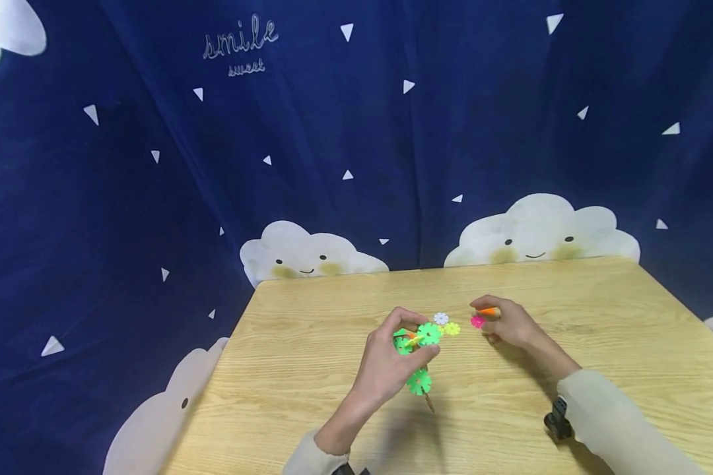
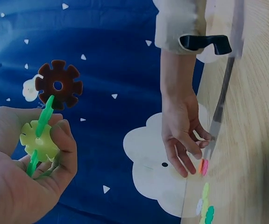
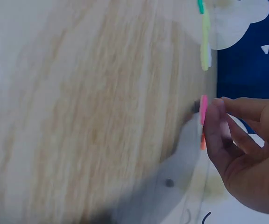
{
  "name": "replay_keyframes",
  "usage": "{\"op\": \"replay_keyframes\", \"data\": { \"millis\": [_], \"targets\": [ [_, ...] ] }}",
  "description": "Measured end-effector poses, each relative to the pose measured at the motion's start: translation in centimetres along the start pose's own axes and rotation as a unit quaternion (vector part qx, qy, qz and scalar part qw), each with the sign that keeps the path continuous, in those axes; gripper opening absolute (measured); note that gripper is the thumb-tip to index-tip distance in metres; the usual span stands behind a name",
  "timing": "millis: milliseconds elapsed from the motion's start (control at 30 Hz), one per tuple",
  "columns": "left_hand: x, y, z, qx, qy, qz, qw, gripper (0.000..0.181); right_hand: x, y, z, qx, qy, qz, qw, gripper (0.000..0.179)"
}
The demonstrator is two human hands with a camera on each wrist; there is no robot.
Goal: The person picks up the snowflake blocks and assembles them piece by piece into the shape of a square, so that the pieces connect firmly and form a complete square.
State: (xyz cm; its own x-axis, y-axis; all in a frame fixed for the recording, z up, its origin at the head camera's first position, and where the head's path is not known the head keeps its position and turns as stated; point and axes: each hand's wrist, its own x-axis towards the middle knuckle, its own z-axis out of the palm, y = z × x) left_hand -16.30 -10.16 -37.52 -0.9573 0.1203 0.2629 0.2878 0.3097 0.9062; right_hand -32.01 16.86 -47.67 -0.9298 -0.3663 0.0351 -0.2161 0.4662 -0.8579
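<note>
My left hand (image 1: 382,363) holds a joined cluster of notched plastic snowflake discs (image 1: 429,330) between thumb and fingers, raised over the table. In the left wrist view, the cluster has a brown disc (image 2: 70,87), a yellow disc (image 2: 46,148) gripped by the fingers, and green discs seen edge-on. My right hand (image 1: 513,322) hovers low at the right, its fingers bent loosely. Just under its fingertips a pink disc (image 1: 477,321) and an orange disc (image 1: 486,311) lie on the table. Whether the fingertips touch either disc is unclear.
Between the hands, a white disc (image 1: 441,318) and a yellow disc (image 1: 453,328) lie on the wooden table (image 1: 309,330). A green disc (image 2: 210,214) lies near them. Behind the table hangs a dark blue curtain (image 1: 309,132) with clouds and triangles.
</note>
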Motion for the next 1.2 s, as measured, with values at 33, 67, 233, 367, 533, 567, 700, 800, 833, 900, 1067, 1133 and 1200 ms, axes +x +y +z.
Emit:
{"op": "replay_keyframes", "data": {
  "millis": [33,67,233,367,533,567,700,800,833,900,1067,1133,1200],
  "targets": [
    [0.0,0.0,0.0,-0.002,0.0,0.0,1.0,0.036,0.1,0.3,0.0,-0.005,-0.003,0.005,1.0,0.05],
    [0.0,0.0,0.1,-0.005,-0.001,0.0,1.0,0.036,0.2,0.5,0.1,-0.013,-0.005,0.007,0.9999,0.05],
    [-0.1,0.0,0.3,-0.012,-0.001,-0.008,0.9999,0.036,0.4,1.6,0.5,-0.066,-0.001,0.001,0.9978,0.043],
    [-0.1,-0.1,0.4,-0.01,-0.001,-0.011,0.9999,0.036,0.4,1.8,0.7,-0.085,0.015,-0.022,0.996,0.038],
    [0.0,0.0,0.5,-0.017,-0.004,-0.006,0.9998,0.036,0.4,1.4,0.7,-0.085,0.02,-0.028,0.9958,0.036],
    [0.0,0.1,0.5,-0.016,-0.004,-0.005,0.9998,0.036,0.3,1.3,0.7,-0.087,0.018,-0.026,0.9957,0.036],
    [0.0,0.1,0.6,-0.012,-0.004,-0.005,0.9999,0.036,-0.1,1.2,0.6,-0.099,0.015,-0.028,0.9945,0.036],
    [0.0,0.1,0.6,-0.007,-0.003,-0.005,1.0,0.036,-0.4,1.2,0.5,-0.099,0.012,-0.036,0.9944,0.032],
    [0.0,0.1,0.6,-0.005,-0.002,-0.005,1.0,0.036,-0.6,1.2,0.5,-0.098,0.011,-0.037,0.9944,0.031],
    [0.0,0.1,0.6,-0.003,-0.002,-0.002,1.0,0.036,-0.9,1.2,0.4,-0.094,0.008,-0.037,0.9949,0.027],
    [0.0,0.1,0.7,-0.003,-0.002,0.002,1.0,0.036,-1.8,1.2,0.1,-0.089,0.017,-0.038,0.9952,0.014],
    [0.0,0.1,0.7,-0.005,-0.004,0.001,1.0,0.036,-2.2,1.2,0.1,-0.082,0.017,-0.032,0.9959,0.011],
    [0.0,0.1,0.8,-0.006,-0.004,-0.001,1.0,0.036,-2.6,1.0,0.0,-0.071,0.016,-0.026,0.997,0.01]
  ]
}}
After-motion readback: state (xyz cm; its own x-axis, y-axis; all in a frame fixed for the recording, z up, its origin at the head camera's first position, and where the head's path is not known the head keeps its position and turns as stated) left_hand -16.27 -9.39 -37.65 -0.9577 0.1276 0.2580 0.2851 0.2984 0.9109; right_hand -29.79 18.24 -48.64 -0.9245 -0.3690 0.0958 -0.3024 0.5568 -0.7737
